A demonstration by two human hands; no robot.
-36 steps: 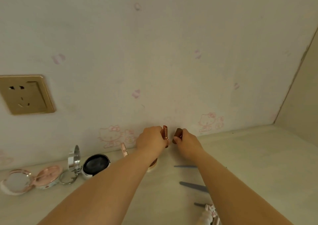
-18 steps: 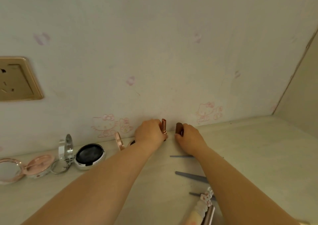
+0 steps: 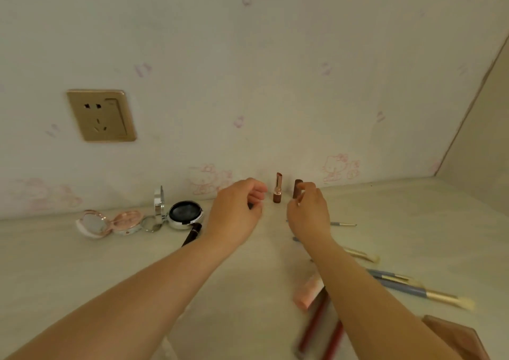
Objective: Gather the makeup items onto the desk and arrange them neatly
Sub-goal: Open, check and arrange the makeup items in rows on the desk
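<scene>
Lipstick [image 3: 278,191], uncapped with rose-gold tube, stands upright on the desk [image 3: 413,222] at 12 o'clock, left hand [image 3: 237,210] loosely curled beside it, right hand [image 3: 308,210] pinching its brown cap [image 3: 297,187].

An open rose-gold lipstick [image 3: 278,188] stands upright at frame centre beside its brown cap [image 3: 297,188]. Left of centre lie an open pink compact [image 3: 110,223] and a black-filled cushion case [image 3: 185,214]; brushes [image 3: 413,288] lie lower right.
</scene>
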